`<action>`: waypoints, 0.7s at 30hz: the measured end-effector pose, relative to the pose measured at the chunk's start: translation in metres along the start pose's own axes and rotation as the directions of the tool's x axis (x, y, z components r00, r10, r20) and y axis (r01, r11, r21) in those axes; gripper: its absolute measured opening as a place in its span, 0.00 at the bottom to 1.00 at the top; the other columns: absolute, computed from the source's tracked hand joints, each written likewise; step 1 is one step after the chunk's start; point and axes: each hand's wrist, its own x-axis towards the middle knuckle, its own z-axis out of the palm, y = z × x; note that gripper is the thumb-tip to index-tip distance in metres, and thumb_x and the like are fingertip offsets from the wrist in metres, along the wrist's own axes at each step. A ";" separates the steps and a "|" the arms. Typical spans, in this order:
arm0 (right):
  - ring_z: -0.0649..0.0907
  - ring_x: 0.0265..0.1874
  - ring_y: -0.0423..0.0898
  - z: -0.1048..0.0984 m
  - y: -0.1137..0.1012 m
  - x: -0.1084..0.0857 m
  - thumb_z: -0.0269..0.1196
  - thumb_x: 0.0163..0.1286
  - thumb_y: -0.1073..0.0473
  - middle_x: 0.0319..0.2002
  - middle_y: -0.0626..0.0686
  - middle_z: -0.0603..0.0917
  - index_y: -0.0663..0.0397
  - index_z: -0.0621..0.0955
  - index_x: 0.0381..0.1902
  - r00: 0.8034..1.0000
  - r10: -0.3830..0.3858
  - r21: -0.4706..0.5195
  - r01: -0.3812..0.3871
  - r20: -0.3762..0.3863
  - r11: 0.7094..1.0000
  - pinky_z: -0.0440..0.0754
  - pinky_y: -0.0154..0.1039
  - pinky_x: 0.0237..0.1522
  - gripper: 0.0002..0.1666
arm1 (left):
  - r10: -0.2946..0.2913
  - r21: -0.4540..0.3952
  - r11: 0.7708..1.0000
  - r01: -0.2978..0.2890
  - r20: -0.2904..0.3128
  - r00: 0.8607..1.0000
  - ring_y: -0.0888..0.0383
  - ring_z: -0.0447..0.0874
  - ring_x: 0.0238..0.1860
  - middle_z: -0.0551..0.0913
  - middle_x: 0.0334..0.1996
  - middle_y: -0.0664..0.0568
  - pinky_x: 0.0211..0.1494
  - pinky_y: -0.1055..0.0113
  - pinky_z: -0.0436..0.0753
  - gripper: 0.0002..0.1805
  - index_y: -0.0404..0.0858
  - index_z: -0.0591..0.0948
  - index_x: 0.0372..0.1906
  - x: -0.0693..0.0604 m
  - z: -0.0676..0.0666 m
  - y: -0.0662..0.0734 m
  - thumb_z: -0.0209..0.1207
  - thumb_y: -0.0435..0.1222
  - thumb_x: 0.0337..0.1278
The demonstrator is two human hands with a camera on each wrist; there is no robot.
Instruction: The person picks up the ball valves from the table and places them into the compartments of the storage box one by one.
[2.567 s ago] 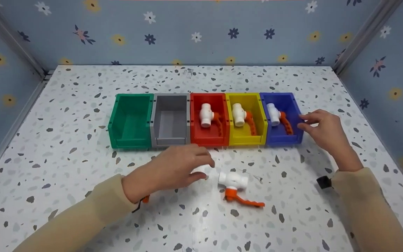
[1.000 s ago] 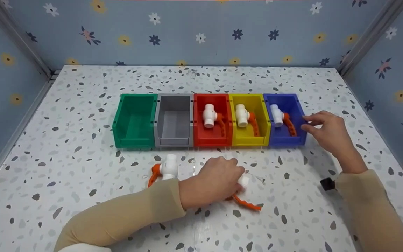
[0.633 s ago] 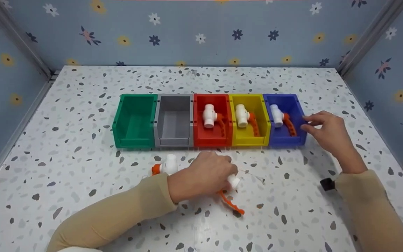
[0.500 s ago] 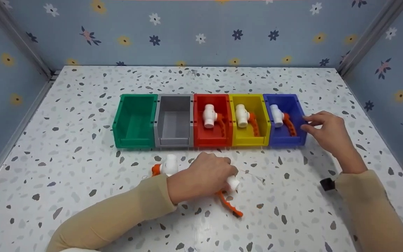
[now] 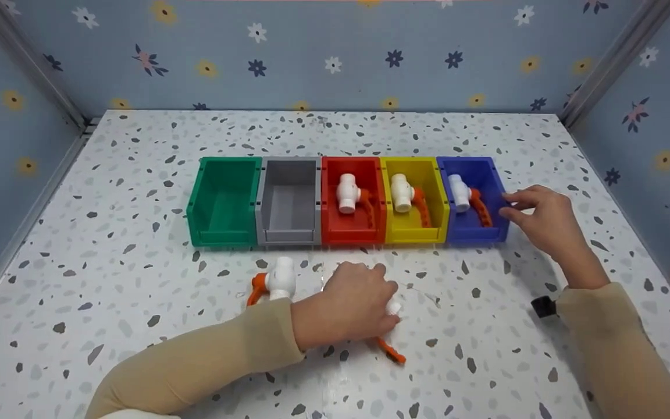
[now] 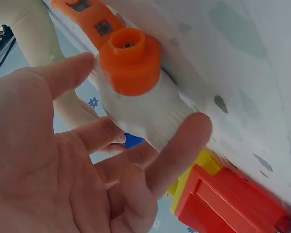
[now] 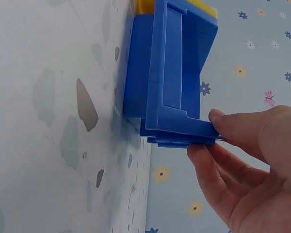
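In the left wrist view, a white ball valve (image 6: 140, 109) with an orange handle (image 6: 131, 63) lies between the thumb and curled fingers of my left hand (image 6: 82, 160). From the head view, the left hand (image 5: 349, 302) covers most of that valve; only a white end and the handle's tip (image 5: 392, 351) show. My right hand (image 5: 544, 224) pinches the right wall of the blue bin (image 5: 477, 234), thumb on one side and fingers on the other, as the right wrist view shows. Another ball valve (image 5: 281, 279) lies left of my left hand, partly behind the sleeve.
Green (image 5: 224, 237), grey (image 5: 288, 235), red (image 5: 352, 235) and yellow (image 5: 416, 234) bins stand in a row with the blue one. The red, yellow and blue bins each hold a ball valve; green and grey show bare floors. Flowered panels (image 5: 335, 52) enclose the speckled table (image 5: 137, 291).
My left hand has moved right, from beside the left valve to the right one, whose handle has swung to point more toward me. The right hand keeps its place at the blue bin.
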 end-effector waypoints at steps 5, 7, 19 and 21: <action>0.79 0.52 0.61 0.000 0.000 0.000 0.65 0.71 0.59 0.53 0.61 0.80 0.61 0.82 0.59 1.000 0.018 0.010 -0.018 0.012 1.000 0.80 0.59 0.49 0.21 | -0.024 -0.088 0.996 0.023 -0.019 1.000 0.51 0.78 0.27 0.77 0.40 0.43 0.25 0.60 0.82 0.22 0.44 0.84 0.46 -0.003 -0.001 -0.002 0.58 0.56 0.61; 0.79 0.52 0.61 0.000 0.000 -0.001 0.65 0.71 0.58 0.53 0.62 0.80 0.61 0.81 0.59 1.000 0.018 0.011 -0.018 0.013 1.000 0.80 0.59 0.48 0.21 | -0.027 -0.141 0.990 0.024 -0.018 0.999 0.51 0.79 0.31 0.78 0.43 0.42 0.30 0.60 0.84 0.21 0.44 0.84 0.48 -0.003 -0.003 -0.004 0.60 0.54 0.60; 0.79 0.50 0.63 0.002 -0.004 0.000 0.65 0.71 0.61 0.50 0.63 0.79 0.64 0.81 0.58 1.000 0.020 0.006 -0.020 -0.004 1.000 0.80 0.59 0.48 0.20 | -0.077 -0.283 0.957 0.064 -0.034 0.996 0.53 0.77 0.30 0.76 0.46 0.43 0.28 0.67 0.83 0.25 0.43 0.84 0.54 -0.013 -0.013 -0.025 0.69 0.50 0.52; 0.79 0.50 0.63 0.003 -0.003 0.000 0.65 0.71 0.61 0.49 0.63 0.79 0.64 0.82 0.58 1.000 0.006 -0.001 -0.006 -0.012 1.000 0.80 0.59 0.46 0.20 | -0.076 -0.297 0.953 0.060 -0.044 0.996 0.53 0.77 0.33 0.75 0.45 0.44 0.33 0.68 0.83 0.25 0.43 0.84 0.55 -0.015 -0.016 -0.030 0.69 0.49 0.51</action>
